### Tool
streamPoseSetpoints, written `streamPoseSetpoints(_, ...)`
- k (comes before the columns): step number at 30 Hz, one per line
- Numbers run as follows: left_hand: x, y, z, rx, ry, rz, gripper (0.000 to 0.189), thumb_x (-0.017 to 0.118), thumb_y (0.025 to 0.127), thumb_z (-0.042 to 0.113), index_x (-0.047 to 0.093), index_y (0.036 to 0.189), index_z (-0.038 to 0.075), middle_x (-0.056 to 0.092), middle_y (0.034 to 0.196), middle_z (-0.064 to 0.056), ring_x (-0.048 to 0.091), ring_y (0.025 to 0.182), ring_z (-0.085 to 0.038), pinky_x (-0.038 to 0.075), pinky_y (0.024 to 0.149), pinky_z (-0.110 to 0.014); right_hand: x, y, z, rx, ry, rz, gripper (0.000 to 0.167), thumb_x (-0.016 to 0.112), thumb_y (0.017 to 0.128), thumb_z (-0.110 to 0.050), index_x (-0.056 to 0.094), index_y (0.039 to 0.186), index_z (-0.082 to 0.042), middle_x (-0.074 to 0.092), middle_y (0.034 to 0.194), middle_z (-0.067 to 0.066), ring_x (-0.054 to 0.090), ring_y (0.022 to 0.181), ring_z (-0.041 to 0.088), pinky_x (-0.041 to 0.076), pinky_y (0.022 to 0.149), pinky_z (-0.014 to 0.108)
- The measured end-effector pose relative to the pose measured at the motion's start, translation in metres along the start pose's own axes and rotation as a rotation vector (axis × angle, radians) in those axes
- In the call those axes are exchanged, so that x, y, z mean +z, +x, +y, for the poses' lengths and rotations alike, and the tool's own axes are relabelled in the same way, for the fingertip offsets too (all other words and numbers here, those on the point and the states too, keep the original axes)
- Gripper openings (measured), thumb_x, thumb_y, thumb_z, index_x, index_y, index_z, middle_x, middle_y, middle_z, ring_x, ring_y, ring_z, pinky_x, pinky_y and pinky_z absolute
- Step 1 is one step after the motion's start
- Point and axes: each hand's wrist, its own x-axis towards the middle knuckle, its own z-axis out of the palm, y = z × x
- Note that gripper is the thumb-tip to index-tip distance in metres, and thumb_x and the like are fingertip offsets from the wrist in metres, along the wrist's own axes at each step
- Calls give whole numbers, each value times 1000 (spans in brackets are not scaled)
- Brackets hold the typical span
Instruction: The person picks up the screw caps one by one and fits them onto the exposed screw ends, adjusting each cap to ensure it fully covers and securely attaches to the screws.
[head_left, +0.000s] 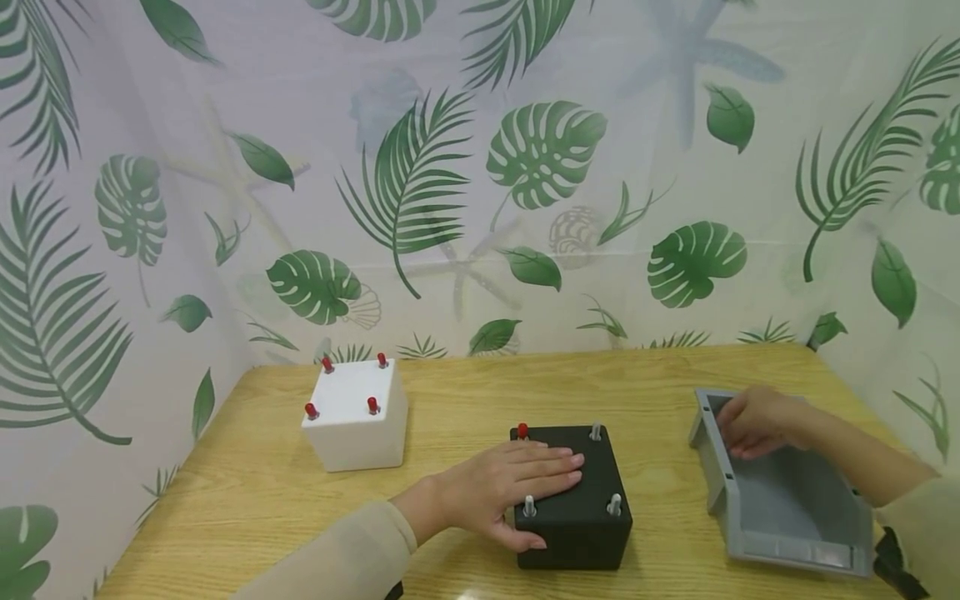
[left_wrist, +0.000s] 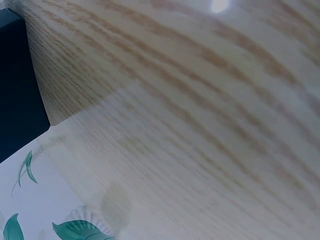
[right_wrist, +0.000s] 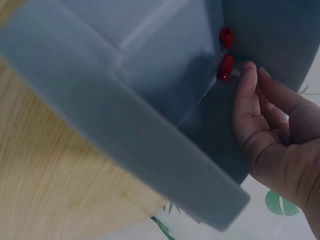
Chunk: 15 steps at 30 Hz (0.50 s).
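Black block (head_left: 573, 539) sat on the table (head_left: 465, 396) in front of me, one red cap (head_left: 522, 431) at a corner and three bare posts (head_left: 615, 505), my left hand (head_left: 513, 485) flat across its top, fingers straight and thumb apart, presumably to steady it. Within easy reach, the grey bin (head_left: 798, 504) had my right hand (head_left: 761, 421) inside, bent fingertips (right_wrist: 248, 72) close together beside two red caps (right_wrist: 226, 66); whether they pinched anything, I couldn't tell.

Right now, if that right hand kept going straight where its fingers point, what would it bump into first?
Probably the red cap closest to the right hand, inside the gray bin. Depth is unclear, so it could slip past and touch the bin's wall instead.
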Motion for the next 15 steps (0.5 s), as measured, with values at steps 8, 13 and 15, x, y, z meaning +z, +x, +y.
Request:
streamPoseSetpoints(8,0,0,1,-1,1,1,82,73,75,46,46,137,-2,45,144,-14,34,138,-20,23,114,-29,7,6,9,-52,-81,-19,38,62,80,0,56,112,18,65,73,3,62,67,14,56,62,31)
streamPoseSetpoints(13,0,1,2,-1,-2,2,82,73,75,46,46,136,-2,45,143,-15,35,138,-21,24,114,-28,10,11,14,-63,-121,4,45,62,77,1,52,116,20,64,74,5,62,67,15,56,62,33)
streamPoseSetpoints(15,0,1,2,-3,-5,0,82,73,75,46,46,136,-2,45,143,-15,35,138,-20,23,114,-29,11,12,14,-69,-156,17,45,61,76,2,51,116,20,64,75,5,62,66,15,56,61,34)
